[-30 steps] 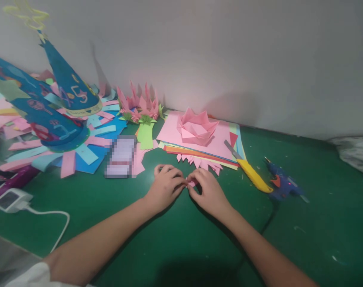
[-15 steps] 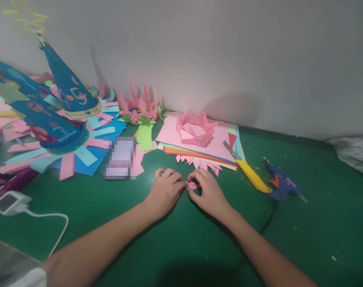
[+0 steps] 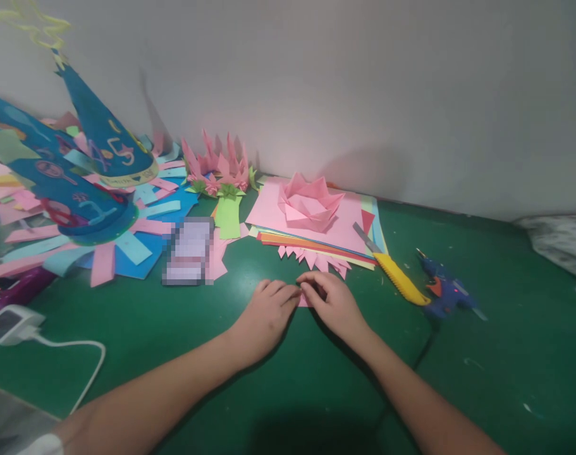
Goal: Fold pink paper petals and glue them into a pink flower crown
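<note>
A small piece of pink paper (image 3: 305, 301) lies between my hands at the middle of the green table (image 3: 288, 392), mostly hidden by fingers. My left hand (image 3: 267, 316) is closed on its left side, fingers bent and tips at the paper. From the right, my right hand (image 3: 332, 303) pinches the paper's upper edge between thumb and forefinger. Just beyond the hands lie several folded pink paper points (image 3: 316, 258). Behind them a pink paper flower (image 3: 310, 203) sits on a stack of coloured paper (image 3: 349, 221).
Right of the stack lie a yellow utility knife (image 3: 401, 281), blade out, and a blue glue gun (image 3: 449, 294). A pixelated phone-like object (image 3: 189, 249) lies left of my hands. Farther left stand blue cone hats (image 3: 98, 120) and a pink paper crown (image 3: 219, 167). A white cable (image 3: 95, 344) curves near my left forearm.
Both hands have shifted slightly toward me, and the left fingers have drawn closer together. The pink paper shows at a different angle, lower between the hands. The view has moved slightly.
</note>
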Demonstrator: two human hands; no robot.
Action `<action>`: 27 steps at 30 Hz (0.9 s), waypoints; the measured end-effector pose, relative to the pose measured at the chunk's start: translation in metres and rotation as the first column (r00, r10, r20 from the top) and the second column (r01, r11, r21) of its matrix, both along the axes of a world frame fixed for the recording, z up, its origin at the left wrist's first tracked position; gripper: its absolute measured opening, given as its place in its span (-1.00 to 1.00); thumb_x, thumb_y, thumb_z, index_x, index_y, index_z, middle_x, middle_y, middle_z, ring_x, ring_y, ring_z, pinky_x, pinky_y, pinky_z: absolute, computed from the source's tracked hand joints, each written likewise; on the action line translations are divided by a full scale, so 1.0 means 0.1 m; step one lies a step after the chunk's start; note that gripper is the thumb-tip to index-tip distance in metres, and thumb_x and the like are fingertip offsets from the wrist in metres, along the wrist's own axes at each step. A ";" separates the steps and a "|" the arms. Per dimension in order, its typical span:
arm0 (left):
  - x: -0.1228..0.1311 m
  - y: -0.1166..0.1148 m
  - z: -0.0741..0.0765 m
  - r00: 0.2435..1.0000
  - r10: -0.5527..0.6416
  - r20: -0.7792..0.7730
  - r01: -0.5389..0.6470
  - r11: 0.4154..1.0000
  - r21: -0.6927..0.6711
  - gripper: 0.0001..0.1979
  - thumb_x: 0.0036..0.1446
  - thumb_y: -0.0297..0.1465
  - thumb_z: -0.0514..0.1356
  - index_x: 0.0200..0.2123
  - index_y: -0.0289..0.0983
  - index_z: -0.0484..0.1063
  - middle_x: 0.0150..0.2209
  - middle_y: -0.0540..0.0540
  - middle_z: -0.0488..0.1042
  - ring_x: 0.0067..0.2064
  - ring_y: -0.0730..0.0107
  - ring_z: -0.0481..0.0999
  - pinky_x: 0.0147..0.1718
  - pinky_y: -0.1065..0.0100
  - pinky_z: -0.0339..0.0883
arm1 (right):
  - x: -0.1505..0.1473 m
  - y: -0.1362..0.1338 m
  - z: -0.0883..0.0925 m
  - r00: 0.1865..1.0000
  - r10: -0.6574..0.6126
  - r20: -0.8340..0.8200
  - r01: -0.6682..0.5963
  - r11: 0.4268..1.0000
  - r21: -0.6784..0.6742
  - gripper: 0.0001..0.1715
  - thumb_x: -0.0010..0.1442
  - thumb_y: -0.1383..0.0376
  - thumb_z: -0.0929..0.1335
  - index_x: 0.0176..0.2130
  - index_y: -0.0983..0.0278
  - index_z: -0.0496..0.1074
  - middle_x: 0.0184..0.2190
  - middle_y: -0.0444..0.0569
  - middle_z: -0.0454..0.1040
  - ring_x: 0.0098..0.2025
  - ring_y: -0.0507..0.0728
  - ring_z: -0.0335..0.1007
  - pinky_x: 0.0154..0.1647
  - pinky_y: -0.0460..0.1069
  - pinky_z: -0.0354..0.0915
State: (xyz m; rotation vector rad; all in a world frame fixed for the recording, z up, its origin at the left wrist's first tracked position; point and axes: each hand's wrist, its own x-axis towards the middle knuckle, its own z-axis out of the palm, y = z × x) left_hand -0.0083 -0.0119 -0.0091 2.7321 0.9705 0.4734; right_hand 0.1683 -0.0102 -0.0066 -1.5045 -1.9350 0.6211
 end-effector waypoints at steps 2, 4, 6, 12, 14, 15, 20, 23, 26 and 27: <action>-0.01 0.01 0.00 1.000 -0.012 0.001 0.012 1.000 0.005 -0.73 0.26 -0.50 -0.07 -0.03 -0.31 0.31 -0.07 -0.13 0.39 -0.10 0.32 0.26 -0.14 0.26 0.10 | 0.01 0.01 -0.01 1.000 -0.012 -0.012 0.012 1.000 -0.008 -0.80 0.18 0.35 0.23 -0.26 0.21 0.42 -0.29 -0.06 0.52 -0.22 0.13 0.40 -0.21 0.03 0.27; -0.02 0.02 0.00 1.000 -0.027 0.003 0.027 1.000 0.009 -0.73 0.26 -0.50 -0.07 -0.04 -0.30 0.32 -0.08 -0.13 0.39 -0.10 0.31 0.27 -0.14 0.25 0.11 | 0.02 0.01 -0.01 0.999 -0.023 -0.023 0.022 1.000 -0.013 -0.78 0.18 0.35 0.22 -0.26 0.21 0.43 -0.28 -0.06 0.53 -0.21 0.13 0.41 -0.20 0.02 0.27; -0.04 0.03 0.01 0.999 -0.033 0.004 0.033 0.999 0.009 -0.73 0.26 -0.48 -0.07 -0.06 -0.29 0.34 -0.09 -0.12 0.40 -0.11 0.30 0.27 -0.15 0.25 0.11 | 0.02 0.02 -0.01 0.999 -0.029 -0.021 0.028 0.999 -0.026 -0.80 0.18 0.34 0.23 -0.27 0.21 0.44 -0.30 -0.07 0.53 -0.24 0.12 0.41 -0.22 0.01 0.27; -0.04 0.05 0.03 1.000 -0.027 0.008 0.027 0.999 0.030 -0.74 0.27 -0.44 -0.07 -0.11 -0.26 0.38 -0.12 -0.10 0.41 -0.12 0.32 0.27 -0.16 0.25 0.09 | -0.01 0.02 0.00 0.999 -0.026 0.024 0.027 0.999 -0.042 -0.87 0.09 0.36 0.31 -0.30 0.22 0.42 -0.43 -0.11 0.47 -0.38 0.09 0.33 -0.34 -0.02 0.23; -0.03 0.05 0.03 1.000 -0.023 -0.006 0.023 0.999 0.042 -0.76 0.26 -0.45 -0.05 -0.11 -0.26 0.37 -0.13 -0.09 0.41 -0.12 0.33 0.26 -0.16 0.25 0.08 | -0.02 0.01 -0.02 0.999 -0.036 0.011 0.037 0.999 -0.028 -0.89 0.09 0.38 0.30 -0.32 0.23 0.40 -0.44 -0.11 0.45 -0.39 0.08 0.31 -0.35 -0.03 0.22; -0.03 0.04 0.03 1.000 -0.020 -0.014 0.020 0.999 0.047 -0.77 0.26 -0.45 -0.04 -0.11 -0.26 0.37 -0.13 -0.09 0.41 -0.11 0.33 0.26 -0.16 0.25 0.07 | -0.02 0.01 -0.02 0.999 -0.041 0.004 0.041 0.999 -0.021 -0.90 0.09 0.38 0.29 -0.33 0.23 0.39 -0.45 -0.11 0.44 -0.40 0.08 0.31 -0.36 -0.03 0.21; -0.04 0.03 0.04 0.999 0.007 -0.052 -0.004 0.999 0.053 -0.77 0.26 -0.46 -0.04 -0.09 -0.23 0.35 -0.11 -0.07 0.42 -0.08 0.31 0.26 -0.15 0.21 0.03 | 0.00 0.00 -0.03 0.999 -0.036 -0.019 0.035 0.999 -0.023 -0.87 0.12 0.35 0.28 -0.28 0.23 0.39 -0.46 -0.12 0.44 -0.41 0.07 0.31 -0.40 -0.04 0.22; -0.04 0.04 0.04 0.998 0.005 -0.062 -0.001 0.999 0.054 -0.76 0.26 -0.46 -0.04 -0.08 -0.20 0.35 -0.11 -0.06 0.43 -0.07 0.31 0.26 -0.15 0.20 0.01 | 0.04 0.01 -0.01 0.999 -0.015 -0.032 0.012 0.997 -0.071 -0.81 0.10 0.34 0.30 -0.22 0.22 0.41 -0.46 -0.13 0.47 -0.45 0.05 0.32 -0.42 -0.05 0.24; -0.05 0.06 0.03 0.998 0.007 -0.067 -0.002 0.997 0.074 -0.76 0.25 -0.46 -0.02 -0.07 -0.19 0.34 -0.12 -0.06 0.42 -0.07 0.31 0.27 -0.14 0.19 0.00 | 0.07 0.01 0.01 1.000 0.019 -0.001 -0.019 0.998 -0.063 -0.81 0.09 0.33 0.31 -0.24 0.21 0.44 -0.45 -0.12 0.48 -0.46 0.05 0.33 -0.42 -0.04 0.25; -0.04 0.06 0.03 0.998 0.014 -0.067 -0.008 0.996 0.085 -0.76 0.25 -0.45 -0.02 -0.07 -0.19 0.34 -0.12 -0.06 0.42 -0.07 0.30 0.27 -0.14 0.18 -0.01 | 0.07 0.01 0.02 0.999 0.028 0.022 -0.027 0.998 -0.050 -0.83 0.09 0.33 0.31 -0.25 0.21 0.44 -0.45 -0.11 0.48 -0.45 0.06 0.34 -0.42 -0.04 0.25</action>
